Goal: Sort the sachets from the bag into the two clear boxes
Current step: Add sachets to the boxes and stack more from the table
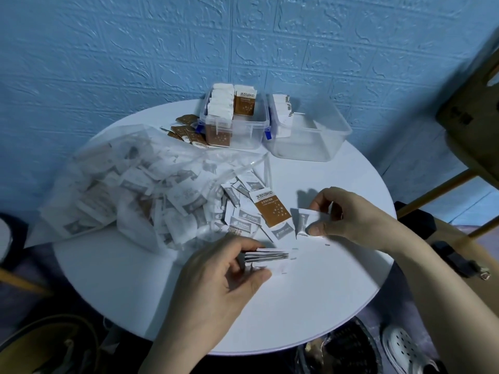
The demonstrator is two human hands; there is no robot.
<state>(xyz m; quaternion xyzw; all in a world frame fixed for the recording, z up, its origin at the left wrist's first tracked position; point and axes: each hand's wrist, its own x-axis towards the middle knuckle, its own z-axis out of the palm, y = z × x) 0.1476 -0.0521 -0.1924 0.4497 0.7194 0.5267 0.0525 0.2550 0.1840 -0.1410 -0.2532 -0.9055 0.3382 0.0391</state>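
Left hand (216, 276) low over the near bench (310, 306), palm turned inward, fingers curled round a small stack (267, 256) of white sachets held edge-on, thumb pressed along the underside. Right hand (348, 214) further out and to the right, wrist bent, thumb and fingertips pinching a single white sachet (305, 220) with a grey mark, lifted just clear of the bench.

Between the hands and the bag: a brown sachet (272, 207) lying face up on a loose spill of white ones (243, 211). Bag (121, 182) clear and crumpled, sprawled across the left half of the bench, mouth toward the middle, stuffed with white sachets. A few tiny white scraps on the bench by the stack.

At the far edge, two clear boxes side by side, touching or nearly so. Left box (237, 122) with blue clips, holding a row of white-backed sachets standing upright, one brown face to the front. Right box (313, 130) holding a short upright row of white sachets at its far left corner, mostly bare otherwise. Several brown sachets (186, 130) loose on the bench just left of the left box.

Bench round and white. Behind, a blue wall (135, 49) with embossed brick pattern. To the right, a cardboard box (475, 109) on a wooden-legged stool or chair. Below on the floor, a white perforated clog (402, 346) and dark clutter, too dim to tell.
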